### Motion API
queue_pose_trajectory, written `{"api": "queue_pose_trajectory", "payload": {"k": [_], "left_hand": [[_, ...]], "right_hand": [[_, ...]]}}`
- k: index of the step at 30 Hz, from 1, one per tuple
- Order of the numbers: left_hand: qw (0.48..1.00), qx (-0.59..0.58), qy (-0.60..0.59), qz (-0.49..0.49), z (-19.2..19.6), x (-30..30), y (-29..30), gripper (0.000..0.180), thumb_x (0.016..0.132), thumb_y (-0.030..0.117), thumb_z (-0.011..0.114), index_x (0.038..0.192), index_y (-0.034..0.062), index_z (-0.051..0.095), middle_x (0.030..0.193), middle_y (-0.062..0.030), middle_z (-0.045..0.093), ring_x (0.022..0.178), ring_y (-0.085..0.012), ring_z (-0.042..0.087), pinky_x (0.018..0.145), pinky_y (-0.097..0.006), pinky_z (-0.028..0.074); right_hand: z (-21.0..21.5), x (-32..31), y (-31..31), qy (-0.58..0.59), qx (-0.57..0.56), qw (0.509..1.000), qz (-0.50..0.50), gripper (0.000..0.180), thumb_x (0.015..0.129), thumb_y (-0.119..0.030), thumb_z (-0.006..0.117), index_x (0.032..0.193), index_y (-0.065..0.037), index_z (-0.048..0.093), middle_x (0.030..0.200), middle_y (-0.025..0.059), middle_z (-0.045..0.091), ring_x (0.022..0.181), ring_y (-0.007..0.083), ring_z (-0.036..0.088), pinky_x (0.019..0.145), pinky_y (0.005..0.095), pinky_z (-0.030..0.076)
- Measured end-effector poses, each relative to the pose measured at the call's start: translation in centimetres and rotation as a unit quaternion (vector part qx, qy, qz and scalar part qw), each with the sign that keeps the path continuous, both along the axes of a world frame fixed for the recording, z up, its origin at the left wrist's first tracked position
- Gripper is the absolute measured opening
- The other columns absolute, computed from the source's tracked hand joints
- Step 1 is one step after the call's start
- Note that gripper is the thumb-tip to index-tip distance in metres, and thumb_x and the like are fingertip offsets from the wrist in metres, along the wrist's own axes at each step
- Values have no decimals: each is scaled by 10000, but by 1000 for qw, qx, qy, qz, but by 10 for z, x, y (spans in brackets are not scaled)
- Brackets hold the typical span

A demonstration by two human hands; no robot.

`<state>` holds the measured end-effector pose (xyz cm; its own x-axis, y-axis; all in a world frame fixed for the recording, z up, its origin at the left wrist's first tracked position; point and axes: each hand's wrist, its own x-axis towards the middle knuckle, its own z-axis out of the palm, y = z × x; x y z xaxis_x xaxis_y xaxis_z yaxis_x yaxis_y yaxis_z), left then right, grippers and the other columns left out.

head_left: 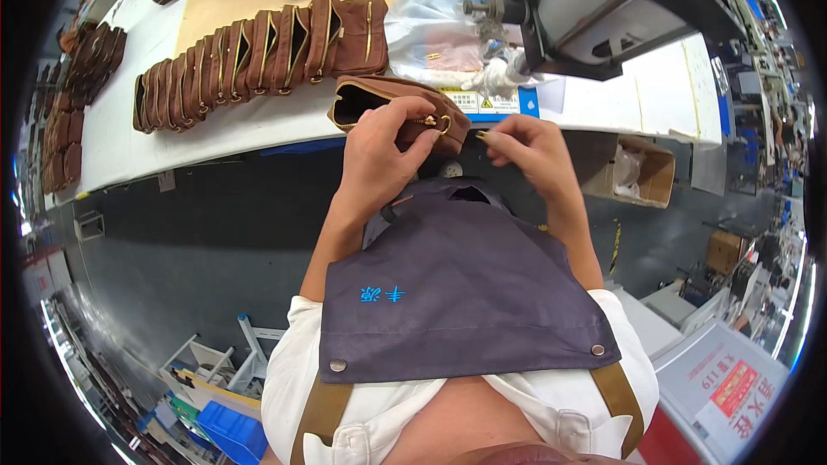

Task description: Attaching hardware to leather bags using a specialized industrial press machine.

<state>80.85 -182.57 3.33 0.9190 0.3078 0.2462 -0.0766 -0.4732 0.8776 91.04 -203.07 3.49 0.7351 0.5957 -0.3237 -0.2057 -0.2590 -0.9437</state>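
Two bare hands meet at a brown fabric pouch with a gold-toothed zipper (455,116) in the head view, held at the near edge of the white tabletop (112,146). The left hand (376,153) has its thumb and forefinger clamped on the pouch's right part, by the zipper's end; a gold-coloured metal ring (444,126) sits just right of those fingertips. The pouch's unzipped mouth gapes beyond and left of these fingers. The right hand (538,155), just right of the pouch and apart from it, pinches a small gold-coloured metal piece (481,134) between thumb and forefinger, its tip pointing toward the pouch. Behind stands a row of similar brown pouches (282,47), beside a crumpled clear plastic bag (422,26).
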Motion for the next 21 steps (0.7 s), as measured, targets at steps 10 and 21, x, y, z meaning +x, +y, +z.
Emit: {"api": "queue_pose_trajectory", "payload": {"k": [10, 21], "left_hand": [[981, 185, -49, -5, -17, -13, -10, 295, 717, 51, 745, 979, 83, 614, 810, -55, 640, 738, -236, 589, 682, -345, 445], [967, 241, -82, -32, -29, -23, -10, 335, 724, 41, 714, 1024, 96, 575, 883, -73, 598, 794, -268, 566, 704, -371, 416]], "right_hand": [[-25, -33, 41, -134, -61, 987, -56, 170, 783, -159, 682, 755, 7, 653, 622, 33, 623, 570, 67, 549, 549, 238, 449], [-38, -42, 44, -31, -48, 997, -46, 168, 794, -153, 661, 723, -4, 629, 589, 20, 605, 540, 59, 557, 487, 224, 429]]}}
